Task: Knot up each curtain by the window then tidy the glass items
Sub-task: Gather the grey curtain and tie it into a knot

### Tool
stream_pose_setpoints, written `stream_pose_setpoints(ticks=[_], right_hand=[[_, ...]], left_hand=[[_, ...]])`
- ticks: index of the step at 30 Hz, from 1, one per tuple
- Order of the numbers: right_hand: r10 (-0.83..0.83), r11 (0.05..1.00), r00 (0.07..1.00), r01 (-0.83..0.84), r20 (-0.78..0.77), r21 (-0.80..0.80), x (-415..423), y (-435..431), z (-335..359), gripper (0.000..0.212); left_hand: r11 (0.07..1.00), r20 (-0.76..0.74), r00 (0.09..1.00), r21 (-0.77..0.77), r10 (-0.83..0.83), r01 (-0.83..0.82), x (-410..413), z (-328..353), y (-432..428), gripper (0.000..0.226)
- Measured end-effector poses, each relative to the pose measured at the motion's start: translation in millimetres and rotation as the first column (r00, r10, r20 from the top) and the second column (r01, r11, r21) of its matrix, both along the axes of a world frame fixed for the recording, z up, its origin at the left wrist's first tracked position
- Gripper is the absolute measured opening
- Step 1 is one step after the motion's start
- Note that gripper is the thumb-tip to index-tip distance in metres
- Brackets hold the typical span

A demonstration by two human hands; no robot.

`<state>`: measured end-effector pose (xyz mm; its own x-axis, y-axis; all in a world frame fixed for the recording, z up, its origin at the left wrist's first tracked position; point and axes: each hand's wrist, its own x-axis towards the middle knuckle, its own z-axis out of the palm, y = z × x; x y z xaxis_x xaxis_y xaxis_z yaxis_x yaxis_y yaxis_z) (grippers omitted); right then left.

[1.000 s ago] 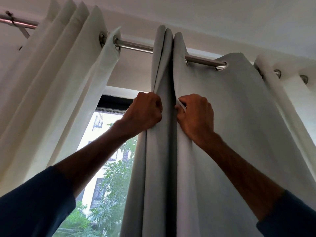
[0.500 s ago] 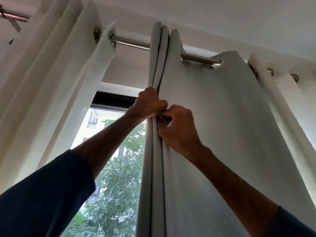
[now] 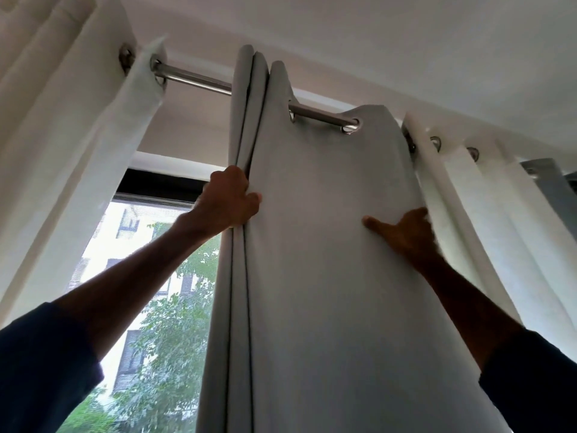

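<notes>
Window (image 3: 140, 245) behind | gripping gathered curtain (image 3: 312, 260) folds with left hand (image 3: 229, 200) | reached right hand (image 3: 406, 232) across to far edge, fingers hidden, grip unclear | gathering, not yet knotted

Middle curtain (image 3: 327, 245) hangs on rod (image 3: 193, 78), apparently before the window (image 3: 150, 245).

Plain pale grey curtain (image 3: 327, 245), sheer white curtains (image 3: 62, 151) either side, silver metal rod (image 3: 193, 79), dark blue sleeves (image 3: 40, 370), green tree (image 3: 175, 339) outside.
</notes>
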<state>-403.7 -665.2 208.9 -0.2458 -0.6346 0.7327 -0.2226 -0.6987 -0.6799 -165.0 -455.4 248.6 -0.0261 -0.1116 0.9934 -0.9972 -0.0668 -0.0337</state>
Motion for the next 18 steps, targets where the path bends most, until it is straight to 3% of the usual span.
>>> stream_pose_setpoints(ticks=[4, 6, 11, 15, 18], right_hand=[[-0.211, 0.942, 0.975, 0.184, -0.069, -0.281, 12.1, 7.2, -7.4, 0.047], [-0.311, 0.895, 0.947, 0.266, -0.076, -0.358, 19.4, 24.5, -5.8, 0.029], [-0.370, 0.836, 0.927, 0.301, -0.065, -0.459, 47.6, 62.9, -3.4, 0.031], [-0.268, 0.819, 0.954, 0.152, -0.134, -0.553, 86.9, 93.9, 1.8, 0.033], [-0.156, 0.735, 0.968, -0.020, -0.198, -0.677, 118.9, 129.8, 10.7, 0.028]], left_hand=[[1.000, 0.004, 1.000, 0.001, 0.017, -0.017, 1.3, 0.2, -3.0, 0.038], [0.999, 0.025, 0.999, 0.007, 0.035, -0.035, 3.1, 1.5, -3.8, 0.041], [0.998, 0.048, 0.997, -0.004, 0.065, -0.065, -2.5, -0.5, 2.1, 0.047], [0.997, 0.100, 0.992, -0.004, 0.077, -0.077, -9.4, -4.8, 8.1, 0.052], [0.993, 0.096, 0.992, 0.066, 0.087, -0.094, -8.3, -2.8, 12.2, 0.044]])
